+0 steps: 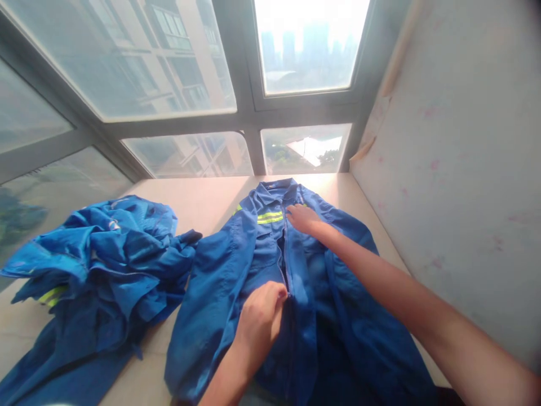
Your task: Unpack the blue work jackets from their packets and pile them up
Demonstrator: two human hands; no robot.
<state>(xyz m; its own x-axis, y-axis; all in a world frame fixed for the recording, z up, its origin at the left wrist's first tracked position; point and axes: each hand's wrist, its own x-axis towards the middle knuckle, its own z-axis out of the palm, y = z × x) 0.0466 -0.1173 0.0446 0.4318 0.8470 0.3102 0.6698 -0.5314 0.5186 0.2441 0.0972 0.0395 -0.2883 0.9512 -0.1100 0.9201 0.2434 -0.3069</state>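
A blue work jacket (262, 242) with yellow-and-grey reflective stripes lies front up, its collar toward the window and its sleeves spread to the sides. Down its front runs a zipper (279, 262), with a dark gap between its two edges in the middle part. My left hand (262, 310) is closed in a pinch on the zipper edge at the lower end of this gap. Higher up, just below the collar, my right hand (302, 218) has its fingers curled on the front at the zipper line. Whether it grips a zipper pull is hidden by the fingers.
On the left lies a crumpled heap of blue clothing (114, 270) with a yellow stripe, close to the jacket's sleeve. Both rest on a pale ledge (203, 197). Grey-framed windows (249, 113) close off the back and left; a pale wall (456, 169) stands on the right.
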